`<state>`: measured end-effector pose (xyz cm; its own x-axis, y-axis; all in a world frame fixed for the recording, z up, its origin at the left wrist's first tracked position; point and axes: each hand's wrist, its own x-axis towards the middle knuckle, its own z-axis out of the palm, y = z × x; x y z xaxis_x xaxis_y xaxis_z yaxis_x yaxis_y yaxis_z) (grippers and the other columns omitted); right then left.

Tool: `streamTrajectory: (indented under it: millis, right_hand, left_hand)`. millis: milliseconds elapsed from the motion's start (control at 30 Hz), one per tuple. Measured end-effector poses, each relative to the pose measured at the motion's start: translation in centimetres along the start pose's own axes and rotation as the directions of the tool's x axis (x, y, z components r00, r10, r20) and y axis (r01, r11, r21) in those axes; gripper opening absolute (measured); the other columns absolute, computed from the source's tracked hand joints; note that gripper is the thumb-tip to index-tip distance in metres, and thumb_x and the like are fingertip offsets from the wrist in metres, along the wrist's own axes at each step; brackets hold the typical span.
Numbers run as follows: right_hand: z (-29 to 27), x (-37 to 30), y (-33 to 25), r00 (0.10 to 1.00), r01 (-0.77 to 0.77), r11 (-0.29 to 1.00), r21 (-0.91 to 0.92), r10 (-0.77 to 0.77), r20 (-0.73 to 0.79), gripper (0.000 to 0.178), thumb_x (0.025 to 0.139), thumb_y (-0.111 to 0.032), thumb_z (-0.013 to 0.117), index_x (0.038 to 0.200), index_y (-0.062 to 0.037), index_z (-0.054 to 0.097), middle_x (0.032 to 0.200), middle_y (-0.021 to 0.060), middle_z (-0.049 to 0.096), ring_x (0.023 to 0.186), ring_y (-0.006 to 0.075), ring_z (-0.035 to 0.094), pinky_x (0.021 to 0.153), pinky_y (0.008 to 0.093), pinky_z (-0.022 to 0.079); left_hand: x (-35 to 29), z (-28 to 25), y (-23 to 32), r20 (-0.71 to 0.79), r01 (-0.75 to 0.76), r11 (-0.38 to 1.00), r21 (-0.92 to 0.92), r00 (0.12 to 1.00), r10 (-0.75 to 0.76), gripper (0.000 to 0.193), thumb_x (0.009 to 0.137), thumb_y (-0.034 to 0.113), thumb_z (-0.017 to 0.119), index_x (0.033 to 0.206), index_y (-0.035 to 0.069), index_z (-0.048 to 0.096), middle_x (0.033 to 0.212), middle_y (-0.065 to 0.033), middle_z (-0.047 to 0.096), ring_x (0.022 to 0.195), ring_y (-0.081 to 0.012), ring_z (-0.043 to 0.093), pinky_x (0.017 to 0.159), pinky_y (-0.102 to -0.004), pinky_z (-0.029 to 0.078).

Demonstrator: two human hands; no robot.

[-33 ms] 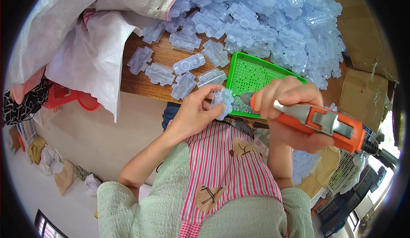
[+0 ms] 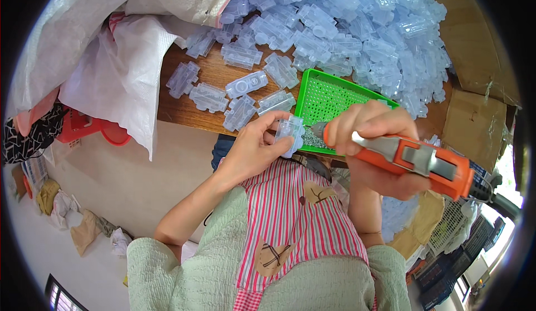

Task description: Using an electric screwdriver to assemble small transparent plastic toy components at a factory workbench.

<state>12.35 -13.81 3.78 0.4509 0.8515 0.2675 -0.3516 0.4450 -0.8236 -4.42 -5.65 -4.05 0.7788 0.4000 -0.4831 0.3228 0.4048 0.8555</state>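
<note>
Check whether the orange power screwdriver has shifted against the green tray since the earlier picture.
No. The orange power screwdriver in the right hand sits at the same spot against the green tray's near edge, its tip at the clear plastic piece.

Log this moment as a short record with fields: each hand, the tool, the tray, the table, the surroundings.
left hand: holds a clear plastic part
right hand: grips an orange power screwdriver, tip at the part
tray: green, perforated, small screws in its near corner
table: wooden, with loose clear parts and a big heap of clear parts
surroundings: white sacks at left, cardboard box at right
</note>
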Motion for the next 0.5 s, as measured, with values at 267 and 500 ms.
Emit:
streamTrajectory:
  millis: [267,500]
  right_hand:
    - [-0.4,-0.5,2.2,0.999,0.026,0.991,-0.128,-0.02,0.047,0.078,0.073,-0.069,0.059,0.098,0.0044,0.055,0.072,0.0086,0.053,0.06,0.0173,0.052,0.054,0.0327,0.044]
    - [-0.1,-0.1,1.0,0.998,0.057,0.993,-0.1,-0.056,0.012,0.077,0.073,-0.068,0.059,0.097,0.0048,0.056,0.073,0.0085,0.054,0.062,0.0164,0.053,0.056,0.0301,0.045]
  left_hand:
    - [0.1,-0.1,-0.1,0.008,0.002,1.0,-0.003,1.0,-0.002,0.04,0.08,0.011,0.066,0.116,0.0,0.053,0.081,-0.0027,0.051,0.061,-0.0051,0.051,0.058,-0.0228,0.045]
    - [0.0,-0.1,-0.2,0.004,0.004,1.0,0.029,1.0,-0.004,0.04,0.079,0.012,0.067,0.116,0.001,0.054,0.091,-0.0073,0.059,0.061,-0.0079,0.055,0.06,-0.0247,0.047]
